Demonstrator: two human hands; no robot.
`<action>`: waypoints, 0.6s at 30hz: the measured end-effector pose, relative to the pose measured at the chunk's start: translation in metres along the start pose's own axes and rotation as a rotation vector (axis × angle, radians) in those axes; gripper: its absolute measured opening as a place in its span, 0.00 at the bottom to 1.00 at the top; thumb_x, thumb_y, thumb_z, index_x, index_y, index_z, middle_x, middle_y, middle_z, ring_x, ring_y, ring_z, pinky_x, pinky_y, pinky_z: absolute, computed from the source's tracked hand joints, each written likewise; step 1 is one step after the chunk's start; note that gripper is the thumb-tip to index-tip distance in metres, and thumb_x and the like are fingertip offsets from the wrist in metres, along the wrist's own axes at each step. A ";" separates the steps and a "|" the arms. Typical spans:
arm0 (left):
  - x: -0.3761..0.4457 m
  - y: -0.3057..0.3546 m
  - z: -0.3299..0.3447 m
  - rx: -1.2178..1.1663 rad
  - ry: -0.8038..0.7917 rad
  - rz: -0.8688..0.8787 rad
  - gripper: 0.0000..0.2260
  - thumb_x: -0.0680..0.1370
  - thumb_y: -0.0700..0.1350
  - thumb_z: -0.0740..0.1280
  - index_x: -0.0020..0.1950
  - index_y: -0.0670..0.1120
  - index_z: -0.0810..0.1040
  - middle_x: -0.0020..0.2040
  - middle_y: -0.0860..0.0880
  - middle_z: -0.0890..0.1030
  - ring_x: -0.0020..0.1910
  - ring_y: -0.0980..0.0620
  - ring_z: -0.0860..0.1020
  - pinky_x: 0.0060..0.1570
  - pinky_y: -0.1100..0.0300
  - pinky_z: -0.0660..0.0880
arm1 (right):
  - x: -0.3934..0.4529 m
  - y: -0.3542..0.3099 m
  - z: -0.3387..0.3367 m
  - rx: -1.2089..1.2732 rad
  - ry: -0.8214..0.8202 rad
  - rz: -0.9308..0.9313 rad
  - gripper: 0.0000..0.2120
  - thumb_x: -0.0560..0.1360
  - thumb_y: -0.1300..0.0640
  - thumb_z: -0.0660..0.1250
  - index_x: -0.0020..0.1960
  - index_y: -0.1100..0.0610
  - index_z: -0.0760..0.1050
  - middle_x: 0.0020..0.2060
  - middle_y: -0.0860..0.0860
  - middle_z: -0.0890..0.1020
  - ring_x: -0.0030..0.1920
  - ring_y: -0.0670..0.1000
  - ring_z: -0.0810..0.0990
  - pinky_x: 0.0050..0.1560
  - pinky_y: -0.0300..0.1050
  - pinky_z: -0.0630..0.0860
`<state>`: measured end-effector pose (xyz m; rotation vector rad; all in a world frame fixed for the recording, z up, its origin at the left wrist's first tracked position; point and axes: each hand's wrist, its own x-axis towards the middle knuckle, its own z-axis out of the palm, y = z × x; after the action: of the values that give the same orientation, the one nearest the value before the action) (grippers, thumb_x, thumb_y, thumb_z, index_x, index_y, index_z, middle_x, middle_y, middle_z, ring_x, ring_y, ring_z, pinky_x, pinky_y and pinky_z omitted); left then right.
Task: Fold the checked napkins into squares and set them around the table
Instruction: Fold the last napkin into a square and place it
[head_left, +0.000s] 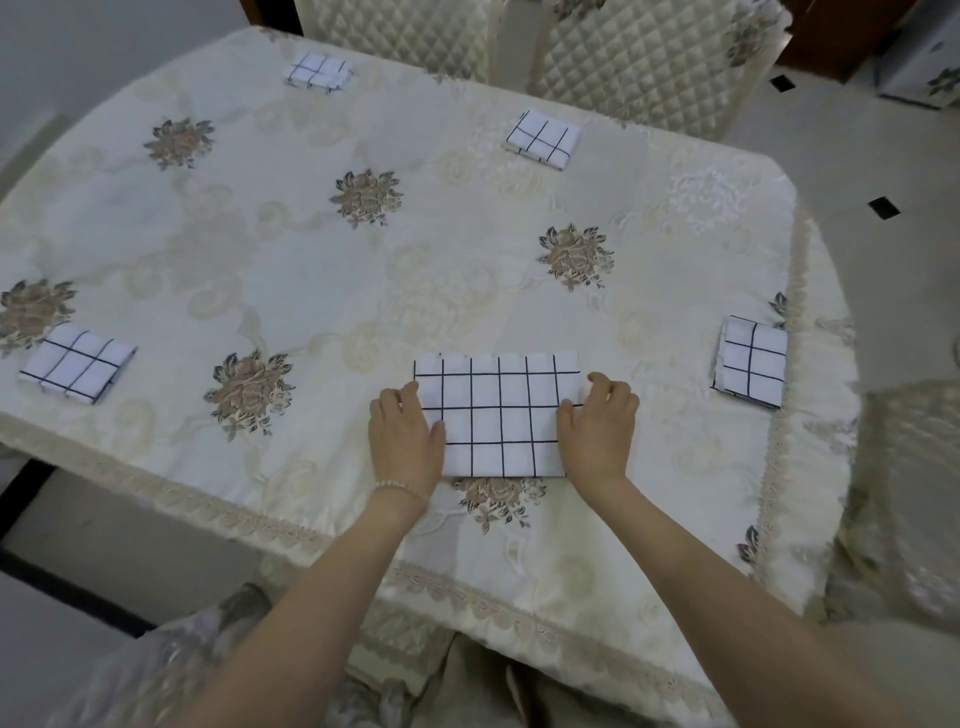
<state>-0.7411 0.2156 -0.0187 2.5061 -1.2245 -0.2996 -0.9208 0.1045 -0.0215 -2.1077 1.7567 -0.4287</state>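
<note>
- Both bare forearms reach forward from the bottom of the view, converging on the near edge of the table (291, 291), which is covered by a cream floral tablecloth (467, 249) with a lace border.
- At the left wrist sits a thin beaded bracelet (400, 487).
- Palm down, the left hand (405, 436) lies on the left end of the half-folded checked napkin (498, 415), fingers lightly curled over its edge and the thumb lying on the cloth; whether it pinches the fabric or only presses it I cannot tell.
- Mirroring it, the right hand (597, 428) covers the napkin's right end, fingers bent at the far corner and thumb resting on top; its grip is likewise unclear.
- Between the hands the napkin lies flat as a wide rectangle, its scalloped far edge facing away and its near edge close to the table's border.
- Four finished squares lie well apart from it: the left napkin (78, 371), the far-left napkin (318, 73), the far-right napkin (543, 137) and the right napkin (750, 361), each near a table edge.
- Bare cloth stretches across the whole middle of the table.
- Quilted chairs (639, 62) stand behind the far edge.
</note>
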 end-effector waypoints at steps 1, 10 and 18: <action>-0.002 0.006 0.004 0.049 0.037 0.107 0.23 0.71 0.42 0.71 0.64 0.38 0.72 0.56 0.39 0.76 0.54 0.39 0.74 0.52 0.49 0.73 | -0.002 -0.005 0.005 -0.052 0.039 -0.133 0.20 0.74 0.60 0.64 0.64 0.63 0.70 0.55 0.61 0.74 0.56 0.61 0.70 0.54 0.54 0.72; 0.003 0.003 0.055 0.228 -0.205 0.445 0.25 0.81 0.52 0.44 0.76 0.43 0.57 0.76 0.46 0.58 0.76 0.48 0.56 0.72 0.49 0.53 | -0.012 -0.016 0.061 -0.153 -0.234 -0.437 0.27 0.80 0.48 0.48 0.76 0.57 0.58 0.75 0.51 0.60 0.76 0.50 0.56 0.75 0.49 0.46; 0.011 -0.029 0.039 0.207 -0.168 0.315 0.27 0.80 0.53 0.47 0.77 0.42 0.52 0.77 0.45 0.54 0.76 0.48 0.53 0.73 0.50 0.49 | -0.006 0.014 0.044 -0.205 -0.172 -0.296 0.30 0.79 0.46 0.45 0.78 0.56 0.49 0.77 0.51 0.53 0.77 0.50 0.49 0.76 0.49 0.45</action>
<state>-0.7263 0.2158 -0.0659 2.4406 -1.7732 -0.3221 -0.9144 0.1118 -0.0667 -2.4794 1.4502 -0.1407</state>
